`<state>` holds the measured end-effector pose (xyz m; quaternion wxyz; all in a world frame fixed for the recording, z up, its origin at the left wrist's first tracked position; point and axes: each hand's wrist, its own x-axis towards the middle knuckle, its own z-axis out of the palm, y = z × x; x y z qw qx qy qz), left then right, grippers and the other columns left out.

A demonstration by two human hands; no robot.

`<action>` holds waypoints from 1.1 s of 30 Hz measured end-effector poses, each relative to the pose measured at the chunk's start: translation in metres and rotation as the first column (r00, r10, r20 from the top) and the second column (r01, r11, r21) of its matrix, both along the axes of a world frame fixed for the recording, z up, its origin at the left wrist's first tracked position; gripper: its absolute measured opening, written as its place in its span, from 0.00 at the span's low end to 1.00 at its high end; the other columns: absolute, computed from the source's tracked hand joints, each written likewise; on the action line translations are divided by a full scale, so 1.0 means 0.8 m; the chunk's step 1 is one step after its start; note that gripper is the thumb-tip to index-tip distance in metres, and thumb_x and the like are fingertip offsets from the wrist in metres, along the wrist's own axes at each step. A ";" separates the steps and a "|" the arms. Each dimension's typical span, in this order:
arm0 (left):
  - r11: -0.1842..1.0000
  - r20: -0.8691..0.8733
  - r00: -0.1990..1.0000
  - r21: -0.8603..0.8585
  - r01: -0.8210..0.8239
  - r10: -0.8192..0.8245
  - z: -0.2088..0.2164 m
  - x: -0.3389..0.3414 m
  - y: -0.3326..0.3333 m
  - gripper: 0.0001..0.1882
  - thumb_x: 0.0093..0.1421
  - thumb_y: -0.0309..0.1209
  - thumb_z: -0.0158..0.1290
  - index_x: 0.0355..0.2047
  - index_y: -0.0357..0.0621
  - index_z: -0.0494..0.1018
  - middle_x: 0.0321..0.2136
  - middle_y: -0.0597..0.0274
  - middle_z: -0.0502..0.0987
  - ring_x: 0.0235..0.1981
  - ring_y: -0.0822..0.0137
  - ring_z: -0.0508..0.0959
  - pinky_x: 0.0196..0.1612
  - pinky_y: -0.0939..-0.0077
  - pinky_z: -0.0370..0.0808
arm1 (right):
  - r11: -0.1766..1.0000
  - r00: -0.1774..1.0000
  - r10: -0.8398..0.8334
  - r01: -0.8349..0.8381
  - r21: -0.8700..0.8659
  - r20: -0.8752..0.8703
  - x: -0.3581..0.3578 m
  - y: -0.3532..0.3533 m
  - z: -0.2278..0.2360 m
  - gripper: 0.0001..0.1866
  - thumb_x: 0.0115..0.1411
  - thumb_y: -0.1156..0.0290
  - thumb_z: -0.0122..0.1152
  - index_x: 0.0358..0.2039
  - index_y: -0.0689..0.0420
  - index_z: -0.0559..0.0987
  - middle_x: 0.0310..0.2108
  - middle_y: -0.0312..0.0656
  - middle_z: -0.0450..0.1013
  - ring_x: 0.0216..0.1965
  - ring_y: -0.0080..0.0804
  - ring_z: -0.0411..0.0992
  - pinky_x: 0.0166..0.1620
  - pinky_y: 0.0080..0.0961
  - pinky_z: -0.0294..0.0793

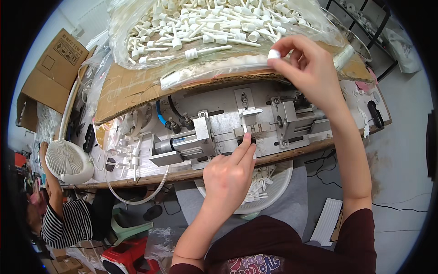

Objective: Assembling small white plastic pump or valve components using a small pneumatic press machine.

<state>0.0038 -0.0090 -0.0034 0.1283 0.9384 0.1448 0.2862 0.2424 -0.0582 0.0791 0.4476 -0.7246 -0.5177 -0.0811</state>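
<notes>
My right hand [308, 66] is closed in a pinch on a white ribbed cap [273, 54], held over the front of the cardboard. Whether a stem hangs from this cap cannot be made out. My left hand [230, 171] reaches over the metal fixture [258, 129], one finger stretched out. That fingertip touches the end of a small white plastic piece [245, 124] in the fixture's middle; the thumb is mostly hidden. Beyond the hands, a heap of white capped stems [214, 23] lies in clear plastic on cardboard [132, 91].
Metal cylinder blocks [182, 141] flank the fixture's centre. Below the bench edge, a white basket [285, 185] holds white stems. A white fan [68, 160] and clear tubing [137, 201] are at left. Another person in a striped shirt [68, 221] is at lower left. Black tools [375, 114] lie right.
</notes>
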 end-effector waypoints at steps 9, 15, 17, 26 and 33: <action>1.000 -0.039 0.999 -0.005 0.015 -0.015 0.012 -0.002 0.004 0.16 0.50 0.29 0.67 0.41 0.44 0.83 0.44 0.63 0.84 0.19 0.65 0.77 0.26 0.75 0.75 | 0.969 0.954 0.245 -0.244 -0.027 0.175 -0.097 -0.069 -0.040 0.16 0.53 0.78 0.69 0.42 0.62 0.77 0.46 0.46 0.74 0.44 0.45 0.76 0.45 0.34 0.78; 0.975 0.179 0.983 -0.207 0.074 -0.036 0.069 -0.005 0.053 0.12 0.55 0.30 0.66 0.39 0.41 0.81 0.37 0.58 0.84 0.25 0.61 0.81 0.33 0.72 0.78 | 0.958 0.924 0.269 -0.229 -0.171 0.273 -0.123 -0.103 -0.084 0.16 0.51 0.78 0.67 0.42 0.64 0.78 0.55 0.53 0.74 0.39 0.38 0.79 0.39 0.29 0.77; 0.994 0.300 0.954 -0.110 0.015 0.019 0.091 0.008 0.085 0.11 0.55 0.29 0.66 0.39 0.41 0.81 0.35 0.58 0.83 0.30 0.60 0.82 0.37 0.71 0.78 | 0.957 0.910 0.265 -0.210 -0.198 0.319 -0.127 -0.105 -0.095 0.15 0.51 0.77 0.65 0.42 0.63 0.78 0.55 0.52 0.75 0.34 0.32 0.79 0.34 0.25 0.75; 0.990 0.084 0.990 -0.094 -0.103 0.111 0.109 0.084 0.191 0.12 0.63 0.32 0.58 0.45 0.42 0.82 0.39 0.54 0.84 0.36 0.61 0.80 0.45 0.68 0.76 | 0.928 0.846 0.298 -0.148 -0.342 0.442 -0.133 -0.078 -0.093 0.15 0.48 0.76 0.64 0.39 0.63 0.80 0.54 0.52 0.77 0.18 0.23 0.69 0.26 0.19 0.67; 0.983 0.106 0.993 -0.183 -0.035 0.055 0.123 0.070 0.171 0.11 0.62 0.29 0.60 0.43 0.39 0.83 0.34 0.61 0.83 0.29 0.75 0.77 0.36 0.79 0.74 | 0.898 0.854 0.318 -0.133 -0.419 0.411 -0.135 -0.075 -0.080 0.15 0.47 0.76 0.63 0.38 0.63 0.80 0.54 0.53 0.77 0.18 0.24 0.70 0.25 0.20 0.68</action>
